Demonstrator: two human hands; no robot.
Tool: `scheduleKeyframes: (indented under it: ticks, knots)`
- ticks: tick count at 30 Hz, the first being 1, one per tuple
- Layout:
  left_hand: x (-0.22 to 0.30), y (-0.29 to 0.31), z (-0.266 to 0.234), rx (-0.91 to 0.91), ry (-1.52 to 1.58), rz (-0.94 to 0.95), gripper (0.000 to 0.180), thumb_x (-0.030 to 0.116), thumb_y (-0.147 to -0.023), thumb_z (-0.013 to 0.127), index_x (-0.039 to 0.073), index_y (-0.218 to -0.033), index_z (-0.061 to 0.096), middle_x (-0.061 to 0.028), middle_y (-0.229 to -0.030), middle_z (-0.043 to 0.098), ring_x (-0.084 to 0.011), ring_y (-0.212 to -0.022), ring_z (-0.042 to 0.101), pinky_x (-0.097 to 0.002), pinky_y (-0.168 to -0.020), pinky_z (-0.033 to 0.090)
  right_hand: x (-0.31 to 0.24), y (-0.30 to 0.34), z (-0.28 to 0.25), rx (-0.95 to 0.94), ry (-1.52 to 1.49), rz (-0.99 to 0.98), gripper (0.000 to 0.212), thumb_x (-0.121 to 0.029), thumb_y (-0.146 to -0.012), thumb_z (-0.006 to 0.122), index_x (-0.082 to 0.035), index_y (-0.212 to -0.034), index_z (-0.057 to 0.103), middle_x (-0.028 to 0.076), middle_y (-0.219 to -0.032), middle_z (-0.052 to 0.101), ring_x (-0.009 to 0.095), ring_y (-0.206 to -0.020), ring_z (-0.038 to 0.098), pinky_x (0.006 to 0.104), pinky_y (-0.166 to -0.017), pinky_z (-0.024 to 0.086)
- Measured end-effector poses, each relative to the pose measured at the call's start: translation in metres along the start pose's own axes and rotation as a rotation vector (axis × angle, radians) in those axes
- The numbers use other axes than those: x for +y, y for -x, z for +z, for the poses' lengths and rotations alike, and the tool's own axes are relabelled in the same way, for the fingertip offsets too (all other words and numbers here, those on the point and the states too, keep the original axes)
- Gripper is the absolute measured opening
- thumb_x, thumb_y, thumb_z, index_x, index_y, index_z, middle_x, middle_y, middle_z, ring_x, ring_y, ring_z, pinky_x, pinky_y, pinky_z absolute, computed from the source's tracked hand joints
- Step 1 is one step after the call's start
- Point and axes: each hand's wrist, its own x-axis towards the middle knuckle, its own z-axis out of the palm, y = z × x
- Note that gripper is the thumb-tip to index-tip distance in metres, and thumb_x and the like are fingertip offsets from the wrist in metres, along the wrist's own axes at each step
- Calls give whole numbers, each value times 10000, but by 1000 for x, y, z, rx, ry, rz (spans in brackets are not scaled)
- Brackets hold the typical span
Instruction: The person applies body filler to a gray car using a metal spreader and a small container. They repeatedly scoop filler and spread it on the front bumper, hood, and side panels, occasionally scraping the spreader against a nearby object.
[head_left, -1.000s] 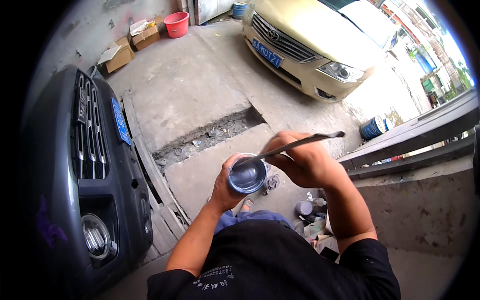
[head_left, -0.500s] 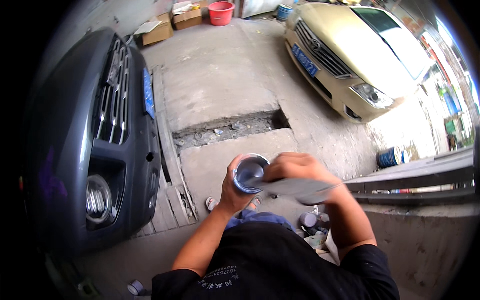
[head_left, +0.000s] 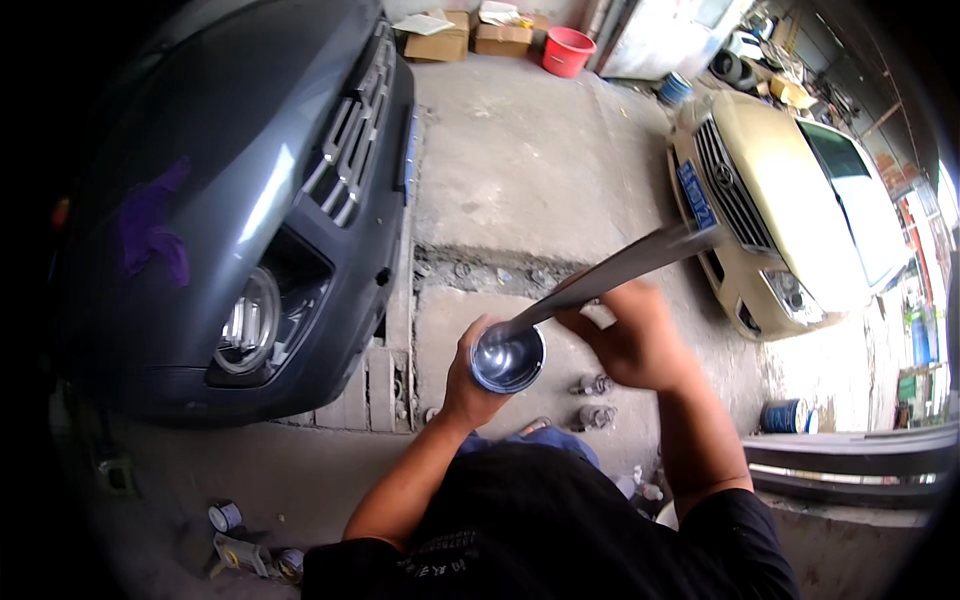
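Observation:
My left hand is wrapped round the side of an open round can, held in front of my body. Its inside is shiny blue-grey, and blue-grey smears line the rim. A long flat grey strip slants up and to the right from the can's mouth, its lower end at the left of the rim. My right hand, smeared by motion, grips this strip from beneath, to the right of the can. The fingertips are partly hidden behind the strip.
A dark grey car stands close on the left, a purple crumpled piece on its bonnet. To the right is a gold car. A broken trench crosses the floor ahead. A red bucket and cardboard boxes stand far back.
The strip has swung from lying low at the right of the can to slanting steeply up. My right hand has moved right, away from the can's mouth. My view has turned.

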Motion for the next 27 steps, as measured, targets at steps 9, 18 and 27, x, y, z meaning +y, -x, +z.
scheduleKeyframes:
  ticks: [9, 18, 27]
  knots:
    - [9, 3, -115, 247, -203, 82, 934, 37, -702, 845, -21, -1432, 265, -197, -1294, 558, -298, -1184, 579, -394, -1010, 459, -30, -95, 82, -164, -79, -192, 143, 67, -826, 665, 9, -951, 627, 144, -881, 674, 299, -799, 684, 363, -678, 537]
    - [8, 29, -166, 550, -371, -102, 963, 55, -662, 867, -3, -1437, 300, -196, -1330, 529, -320, -1228, 545, -411, -1041, 429, -47, -183, 135, -324, -310, -245, 92, 34, -855, 653, 9, -943, 653, 151, -847, 695, 308, -788, 678, 365, -718, 529]
    - [11, 30, -164, 956, -452, -200, 906, 76, -662, 861, -9, -1416, 364, -203, -1315, 535, -364, -1228, 541, -419, -1047, 423, -26, -252, 178, -654, -518, -506, 109, -71, -894, 674, 14, -955, 646, 157, -966, 708, 317, -894, 689, 399, -814, 538]
